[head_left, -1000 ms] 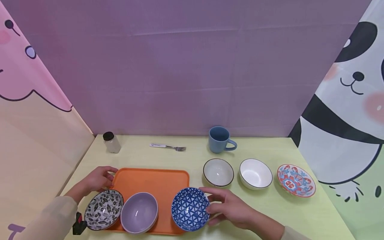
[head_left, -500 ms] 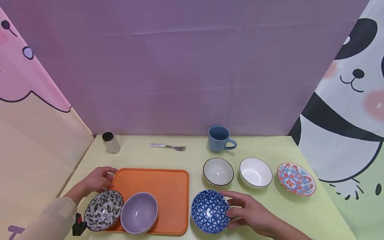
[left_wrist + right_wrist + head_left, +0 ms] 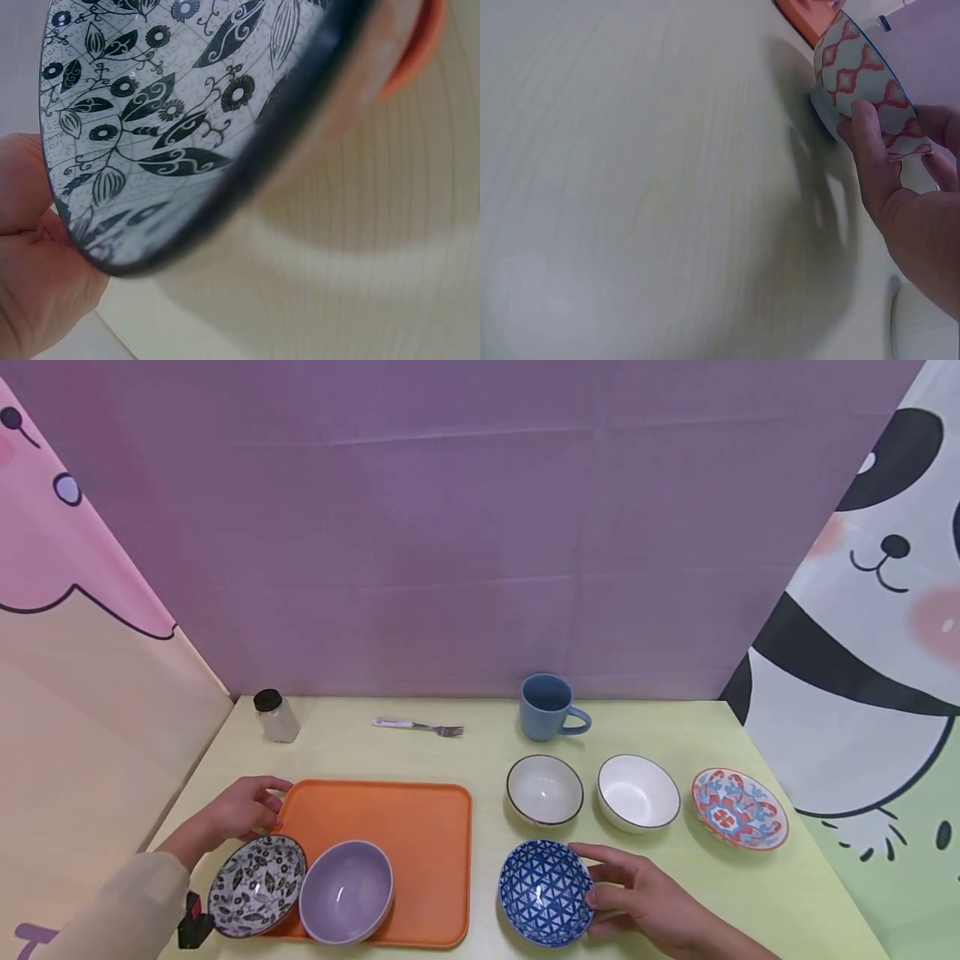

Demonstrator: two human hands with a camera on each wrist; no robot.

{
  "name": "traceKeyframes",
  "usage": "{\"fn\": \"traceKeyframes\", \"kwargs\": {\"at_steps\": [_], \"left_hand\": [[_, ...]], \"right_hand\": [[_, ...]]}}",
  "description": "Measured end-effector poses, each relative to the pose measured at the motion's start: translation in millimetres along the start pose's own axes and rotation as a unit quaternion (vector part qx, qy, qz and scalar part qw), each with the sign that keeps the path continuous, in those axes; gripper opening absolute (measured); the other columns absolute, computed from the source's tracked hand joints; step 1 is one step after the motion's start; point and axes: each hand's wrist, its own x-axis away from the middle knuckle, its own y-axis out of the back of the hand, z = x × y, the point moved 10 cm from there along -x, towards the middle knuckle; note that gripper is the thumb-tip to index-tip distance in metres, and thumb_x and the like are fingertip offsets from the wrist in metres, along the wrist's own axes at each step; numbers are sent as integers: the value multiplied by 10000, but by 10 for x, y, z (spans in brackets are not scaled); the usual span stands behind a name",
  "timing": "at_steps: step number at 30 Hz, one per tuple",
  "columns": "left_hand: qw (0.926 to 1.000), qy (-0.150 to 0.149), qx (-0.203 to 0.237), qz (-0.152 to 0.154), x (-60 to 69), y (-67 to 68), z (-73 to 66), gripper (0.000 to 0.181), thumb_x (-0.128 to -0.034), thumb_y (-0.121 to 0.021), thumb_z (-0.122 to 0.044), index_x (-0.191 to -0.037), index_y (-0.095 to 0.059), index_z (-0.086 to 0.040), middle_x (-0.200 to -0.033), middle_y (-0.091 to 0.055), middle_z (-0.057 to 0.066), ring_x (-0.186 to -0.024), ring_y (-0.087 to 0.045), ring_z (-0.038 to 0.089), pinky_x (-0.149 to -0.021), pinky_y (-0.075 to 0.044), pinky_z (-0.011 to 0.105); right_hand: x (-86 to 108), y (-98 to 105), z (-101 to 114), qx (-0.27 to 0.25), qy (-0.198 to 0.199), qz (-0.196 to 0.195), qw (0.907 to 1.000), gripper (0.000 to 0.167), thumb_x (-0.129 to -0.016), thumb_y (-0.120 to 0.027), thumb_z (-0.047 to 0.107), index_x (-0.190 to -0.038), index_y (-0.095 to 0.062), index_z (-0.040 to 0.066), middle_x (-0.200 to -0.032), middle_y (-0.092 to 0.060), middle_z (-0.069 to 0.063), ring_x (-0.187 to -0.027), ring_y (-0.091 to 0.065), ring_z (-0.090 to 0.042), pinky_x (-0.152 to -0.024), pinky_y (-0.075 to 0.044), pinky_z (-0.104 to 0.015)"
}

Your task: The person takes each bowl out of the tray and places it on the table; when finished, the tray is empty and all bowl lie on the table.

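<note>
In the head view my right hand (image 3: 637,897) grips the right side of a bowl (image 3: 546,893) with a blue and white triangle pattern inside, just right of the orange tray (image 3: 427,860). The right wrist view shows that bowl's outside (image 3: 859,79), white with red lattice, with the fingers on its wall and its foot at or near the table. My left hand (image 3: 238,810) is at the tray's upper left corner, beside a black-and-white floral bowl (image 3: 258,887) that overlaps the tray's left edge. The floral bowl's rim partly hides this hand in the left wrist view. A lilac bowl (image 3: 347,893) sits at the tray's front edge.
Two white bowls with dark rims, a left one (image 3: 545,791) and a right one (image 3: 639,793), stand behind the blue bowl. A red-and-blue patterned dish (image 3: 740,810) is further right. Behind are a blue mug (image 3: 547,707), a fork (image 3: 418,727) and a black-lidded jar (image 3: 277,717).
My right hand has carried the blue bowl from over the tray's right edge to the right, beside the tray. My left hand, the floral bowl and the lilac bowl have stayed in place.
</note>
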Motion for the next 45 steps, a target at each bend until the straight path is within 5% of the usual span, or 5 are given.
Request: {"fn": "traceKeyframes", "kwargs": {"at_steps": [19,32,37,45], "left_hand": [[10000,-45,43,24,-21,5,46,580,-894,-638,28,-1449,-470,37,-1075,-612,158,-884,-644,256,-711,-624,406],[10000,-38,75,6,-18,2,52,589,-885,-654,21,-1446,-474,34,-1083,-615,153,-894,-648,252,-722,-625,408],[10000,-32,67,15,-4,-7,41,587,-887,-653,22,-1445,-474,36,-1076,-611,155,-897,-644,254,-726,-626,410],[10000,-31,55,-20,28,-8,3,571,-887,-666,31,-1430,-491,37,-1052,-625,153,-880,-649,247,-715,-621,408]], "right_hand": [[53,63,-106,-338,323,618,9970,612,-1052,-547,86,-1610,-295,108,-1422,-527,-196,-1174,-655,-343,-939,-569,-537],[32,82,-128,-161,241,272,9992,638,-1013,-628,100,-1582,-341,86,-1356,-583,-184,-1095,-691,-330,-879,-596,-535],[38,116,-121,221,224,102,9995,644,-990,-670,124,-1564,-381,81,-1359,-591,-198,-1047,-700,-312,-807,-618,-524],[80,215,169,1347,842,-21,9873,542,-992,-650,109,-1464,-455,-72,-1308,-597,-307,-1028,-727,-255,-779,-630,-454]]}}
